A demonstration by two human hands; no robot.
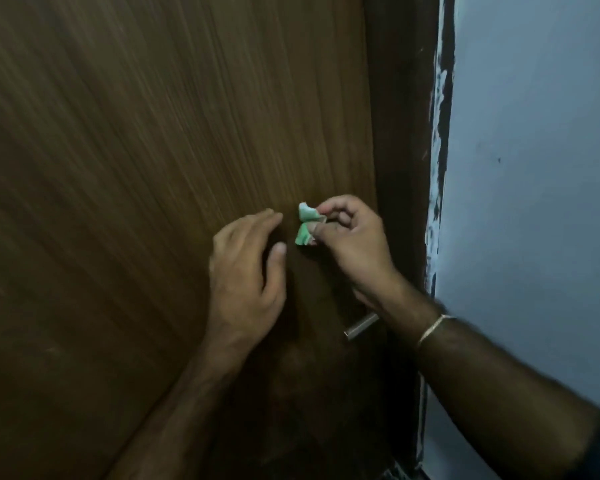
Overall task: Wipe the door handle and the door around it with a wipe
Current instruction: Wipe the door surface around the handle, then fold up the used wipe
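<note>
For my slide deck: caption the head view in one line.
Right hand pinches a crumpled green-and-white wipe before a brown wooden door; open left hand beside it.

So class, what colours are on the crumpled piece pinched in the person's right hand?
Green and white, on the wipe held by the right hand; seen in the head view.

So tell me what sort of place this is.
Probably indoors at a room doorway in a house or flat: a wood-grain door with a metal handle, a dark frame, and a pale blue painted wall.
</note>
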